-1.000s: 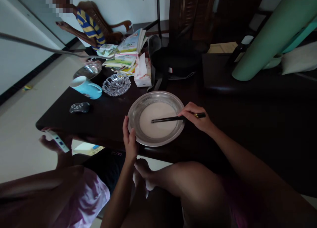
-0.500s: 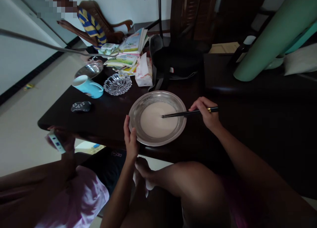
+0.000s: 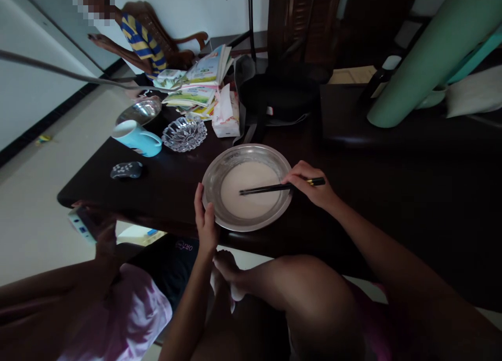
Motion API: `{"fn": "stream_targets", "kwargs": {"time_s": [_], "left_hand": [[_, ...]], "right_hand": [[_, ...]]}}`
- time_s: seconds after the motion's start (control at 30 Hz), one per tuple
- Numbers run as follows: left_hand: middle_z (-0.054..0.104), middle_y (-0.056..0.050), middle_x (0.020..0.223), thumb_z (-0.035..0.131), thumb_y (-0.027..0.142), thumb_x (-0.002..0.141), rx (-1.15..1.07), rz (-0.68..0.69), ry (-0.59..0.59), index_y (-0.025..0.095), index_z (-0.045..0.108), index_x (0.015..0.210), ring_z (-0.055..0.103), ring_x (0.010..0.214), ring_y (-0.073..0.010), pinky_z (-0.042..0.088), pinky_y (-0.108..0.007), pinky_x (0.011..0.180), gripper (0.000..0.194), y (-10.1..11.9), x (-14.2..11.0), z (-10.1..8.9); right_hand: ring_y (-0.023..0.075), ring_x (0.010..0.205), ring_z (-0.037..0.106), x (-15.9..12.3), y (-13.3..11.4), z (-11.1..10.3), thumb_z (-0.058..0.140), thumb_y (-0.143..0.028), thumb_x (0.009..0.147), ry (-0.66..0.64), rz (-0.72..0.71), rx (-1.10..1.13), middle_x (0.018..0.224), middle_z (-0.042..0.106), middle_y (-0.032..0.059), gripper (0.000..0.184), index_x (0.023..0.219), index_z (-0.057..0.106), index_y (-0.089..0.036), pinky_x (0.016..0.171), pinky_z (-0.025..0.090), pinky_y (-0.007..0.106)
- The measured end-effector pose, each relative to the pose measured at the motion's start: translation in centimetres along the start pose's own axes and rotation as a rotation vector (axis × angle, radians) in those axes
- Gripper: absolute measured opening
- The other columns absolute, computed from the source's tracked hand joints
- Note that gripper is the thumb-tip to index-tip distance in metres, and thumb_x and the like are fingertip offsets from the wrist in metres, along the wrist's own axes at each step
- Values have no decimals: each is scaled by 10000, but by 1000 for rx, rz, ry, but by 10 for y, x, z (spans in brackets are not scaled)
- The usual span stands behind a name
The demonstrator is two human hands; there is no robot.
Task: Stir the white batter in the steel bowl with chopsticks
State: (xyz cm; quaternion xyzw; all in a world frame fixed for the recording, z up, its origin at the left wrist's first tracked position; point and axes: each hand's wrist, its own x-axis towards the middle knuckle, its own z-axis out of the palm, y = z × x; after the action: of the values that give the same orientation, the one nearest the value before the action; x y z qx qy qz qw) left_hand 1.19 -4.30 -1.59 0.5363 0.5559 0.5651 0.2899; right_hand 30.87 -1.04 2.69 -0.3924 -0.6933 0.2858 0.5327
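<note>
A wide metal bowl (image 3: 214,175) stands on the dark table near its front edge, with a pale, milky batter (image 3: 254,206) in it. My left hand (image 3: 206,222) grips the bowl's left rim, thumb on the near side and fingers around the outside. Pinched in my right hand (image 3: 309,185), over the bowl's right rim, is a pair of black chopsticks (image 3: 262,189) with gold bands. Their tips dip into the batter left of its middle.
Left on the dark table (image 3: 168,188) are a game controller (image 3: 126,170), a blue mug (image 3: 137,138), a glass dish (image 3: 184,134), a metal basin (image 3: 141,111), a tissue pack (image 3: 226,117) and books (image 3: 204,81). A black bag (image 3: 278,99) lies behind the bowl. One person sits beside me; another is farther back.
My right hand has moved left with the chopsticks, and their tips have swept left and slightly nearer through the batter. My left hand stays on the bowl.
</note>
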Motion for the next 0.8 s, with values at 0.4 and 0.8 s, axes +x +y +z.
{"fn": "stream_targets", "kwargs": {"time_s": [0.4,0.8], "left_hand": [[392,-76,1589,551,524,922,17,9,0,259,475,1469,288,1499,-286,175,-417,1246,613,1,0,0],[387,-79,1591,551,520,919,24,6,-3,255,470,1472,284,1499,-292,167,-434,1246,618,1,0,0]], "right_hand": [[170,692,608,0,0,0,608,-437,931,27,-28,-41,734,723,6,278,756,719,-251,690,482,352],[160,673,620,0,0,0,560,-450,956,174,26,-34,686,682,1,344,722,693,-235,674,481,329]]}}
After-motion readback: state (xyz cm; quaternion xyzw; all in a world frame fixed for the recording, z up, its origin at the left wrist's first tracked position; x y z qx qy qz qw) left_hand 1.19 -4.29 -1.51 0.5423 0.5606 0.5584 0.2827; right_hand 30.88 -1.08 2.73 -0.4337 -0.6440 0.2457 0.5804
